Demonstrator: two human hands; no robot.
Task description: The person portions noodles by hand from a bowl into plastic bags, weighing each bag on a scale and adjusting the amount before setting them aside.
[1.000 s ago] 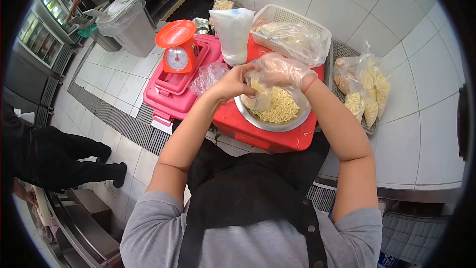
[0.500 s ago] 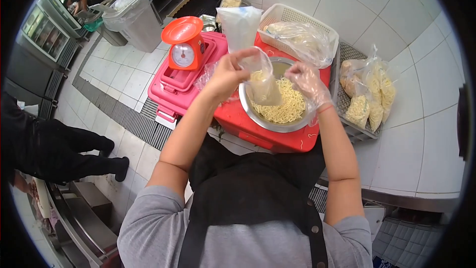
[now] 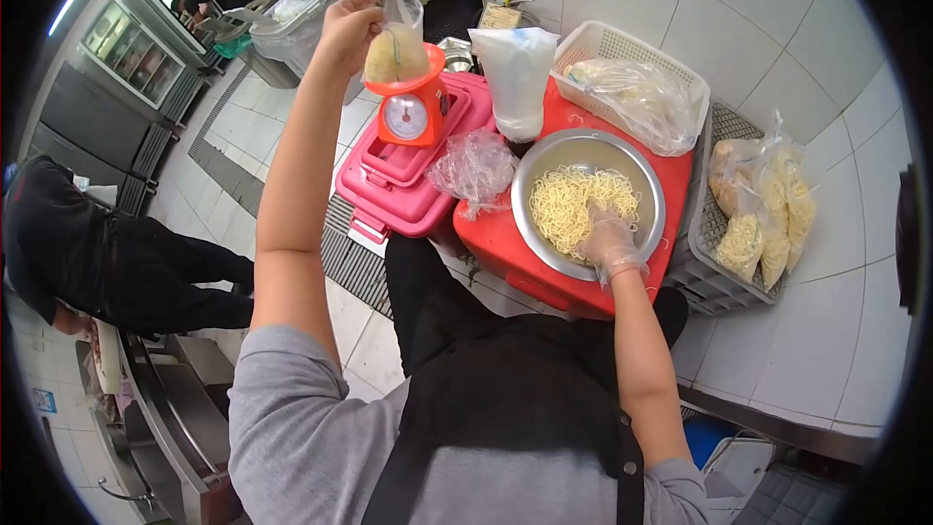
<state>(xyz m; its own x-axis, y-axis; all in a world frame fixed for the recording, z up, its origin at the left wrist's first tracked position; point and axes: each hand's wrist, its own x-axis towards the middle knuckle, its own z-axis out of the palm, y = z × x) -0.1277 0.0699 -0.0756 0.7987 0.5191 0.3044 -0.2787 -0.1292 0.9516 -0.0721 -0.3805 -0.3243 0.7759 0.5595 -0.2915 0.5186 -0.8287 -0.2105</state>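
My left hand [image 3: 348,29] pinches the top of a clear plastic bag [image 3: 398,51] with pale noodles in its bottom. The bag is at the pan of an orange dial scale [image 3: 410,119], overlapping it in this view. In a thin clear glove, my right hand [image 3: 610,241] reaches down into the noodles [image 3: 562,212] inside a steel bowl [image 3: 641,163]. Its fingertips are buried among the strands. The bowl rests on a red box lid [image 3: 486,233]. Left of the bowl lies a crumpled clear plastic bag [image 3: 473,170].
The scale stands on a pink lidded box [image 3: 398,196]. Behind the bowl are a stack of clear bags [image 3: 515,78] and a white basket [image 3: 695,87] with a bagged item. At right, filled noodle bags [image 3: 763,214] sit on a grey crate [image 3: 714,277]. A person [image 3: 107,253] stands at left.
My left hand has carried the bag of noodles from over the bowl up and left to the scale. My right hand has lowered into the noodles. The view has shifted left.
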